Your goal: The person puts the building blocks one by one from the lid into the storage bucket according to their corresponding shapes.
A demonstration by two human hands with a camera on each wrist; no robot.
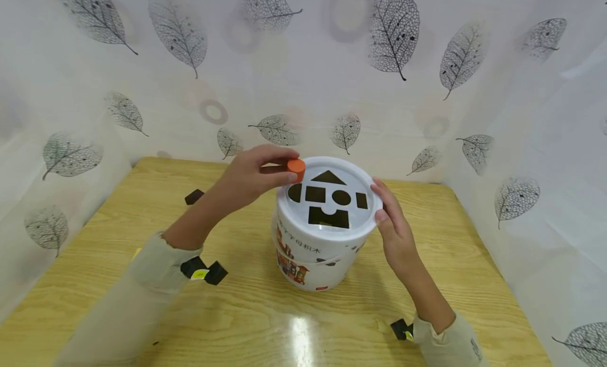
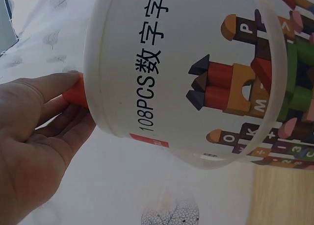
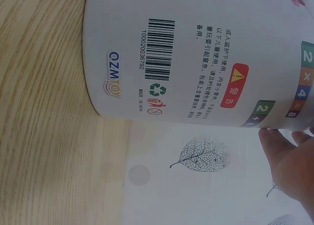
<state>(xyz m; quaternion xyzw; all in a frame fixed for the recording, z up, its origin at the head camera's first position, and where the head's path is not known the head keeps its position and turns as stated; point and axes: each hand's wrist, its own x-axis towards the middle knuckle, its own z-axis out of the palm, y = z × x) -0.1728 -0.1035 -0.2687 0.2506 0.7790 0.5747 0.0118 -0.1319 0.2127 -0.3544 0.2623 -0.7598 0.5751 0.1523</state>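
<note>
A white toy-block bucket (image 1: 308,274) stands upright on the table, with printed block pictures on its side. Its white lid (image 1: 353,222) has shaped holes, among them a triangle, a circle and rectangles. My left hand (image 1: 244,174) pinches an orange cylinder block (image 1: 296,168) between thumb and fingers, at the left edge of the lid. In the left wrist view the orange block (image 2: 76,93) sits right at the lid's rim. On the opposite side, my right hand (image 1: 397,235) rests its thumb and fingertips against the rim; its thumb (image 3: 274,141) shows beside the bucket in the right wrist view.
The bucket stands on a wooden table (image 1: 237,314). Behind and beside it hangs a pale curtain (image 1: 303,93) with leaf prints. Black wrist mounts (image 1: 216,272) stick out by the sleeves, and a small dark piece (image 1: 194,196) shows beyond the left forearm.
</note>
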